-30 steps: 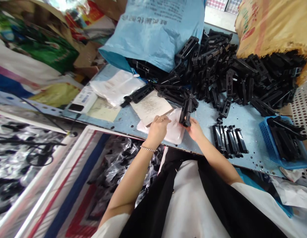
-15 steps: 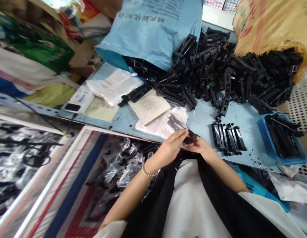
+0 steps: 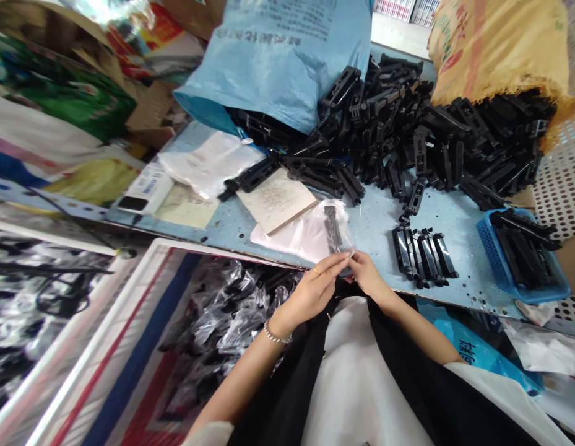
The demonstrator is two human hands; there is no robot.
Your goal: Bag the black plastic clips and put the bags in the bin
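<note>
Near the table's front edge, my left hand [image 3: 319,282] is closed on a clear plastic bag [image 3: 346,234], its fingers pressed together along the bag's near end. A long black plastic part [image 3: 332,228] lies inside the bag and shows through the film. From the other side, my right hand [image 3: 367,274] pinches the same near end of the bag, its fingertips meeting those of the left. The bag rests over a stack of flat clear bags [image 3: 291,240]. My palms hide what is under them.
Several black parts stand in a row [image 3: 424,257] on the right, beside a blue basket [image 3: 494,263] of more parts. Behind lies a big heap [image 3: 384,118] between a blue sack [image 3: 278,68] and a yellow sack [image 3: 501,49]. A wooden board [image 3: 278,201] lies left; bagged parts [image 3: 241,303] fill a bin below.
The black part has slid from my right hand into the bag, which now lies flatter. My right hand has moved slightly left and now pinches the bag's near end.
</note>
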